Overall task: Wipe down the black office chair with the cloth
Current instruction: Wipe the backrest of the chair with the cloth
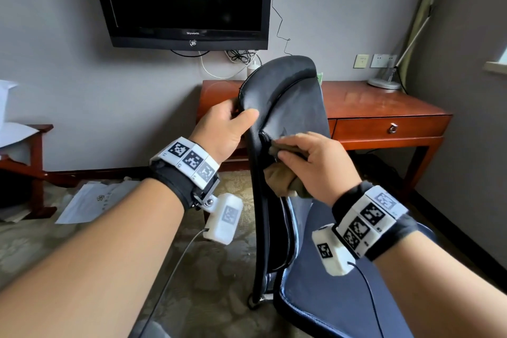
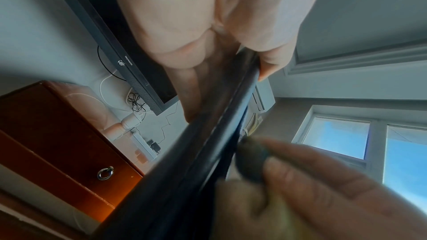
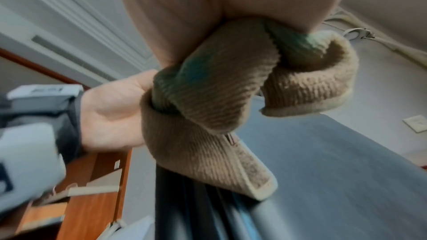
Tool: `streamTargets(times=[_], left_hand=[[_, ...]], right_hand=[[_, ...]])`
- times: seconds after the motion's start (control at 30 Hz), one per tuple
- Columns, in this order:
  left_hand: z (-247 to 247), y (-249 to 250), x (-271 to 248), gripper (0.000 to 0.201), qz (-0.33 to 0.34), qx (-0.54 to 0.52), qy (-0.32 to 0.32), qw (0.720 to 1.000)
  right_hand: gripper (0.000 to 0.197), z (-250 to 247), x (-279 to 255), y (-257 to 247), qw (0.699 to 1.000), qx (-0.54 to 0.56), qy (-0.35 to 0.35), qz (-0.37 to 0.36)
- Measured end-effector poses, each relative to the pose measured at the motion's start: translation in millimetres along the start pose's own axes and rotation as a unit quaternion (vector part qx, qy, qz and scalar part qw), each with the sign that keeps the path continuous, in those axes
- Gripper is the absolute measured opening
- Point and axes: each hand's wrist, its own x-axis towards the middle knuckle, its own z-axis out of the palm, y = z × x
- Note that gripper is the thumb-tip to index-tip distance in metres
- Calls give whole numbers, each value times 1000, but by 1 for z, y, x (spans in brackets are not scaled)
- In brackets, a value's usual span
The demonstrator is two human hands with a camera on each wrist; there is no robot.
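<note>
Fingers of the left hand (image 1: 225,129) are clamped on the black leather chair backrest (image 1: 290,101). A bunched brown ribbed cloth (image 1: 282,175) is gripped by the right hand (image 1: 321,162) and pressed against it.

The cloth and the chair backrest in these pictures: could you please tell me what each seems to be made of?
The cloth looks like a soft ribbed knit or microfibre, brown-olive with a stitched pale hem; its fuzzy ridges show clearly in the right wrist view. The chair backrest seems to be black leather or leatherette, smooth with a dull sheen and a raised seam; which of the two cannot be told.
</note>
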Motion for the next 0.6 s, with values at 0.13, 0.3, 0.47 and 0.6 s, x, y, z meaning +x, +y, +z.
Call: streamTargets(times=[0.13, 0.3, 0.47, 0.6], left_hand=[[-2, -3, -1, 30, 1, 17, -3, 1000], [-4, -2, -2, 29, 1, 4, -6, 1000], [-3, -3, -2, 25, 5, -3, -6, 1000], [-3, -4, -3, 25, 4, 1, -9, 1000]], right_hand=[[22, -4, 19, -17, 997, 64, 36, 12], [26, 15, 20, -18, 998, 43, 22, 27], [28, 0, 23, -14, 993, 15, 112, 33], [32, 10, 25, -8, 991, -115, 64, 11]])
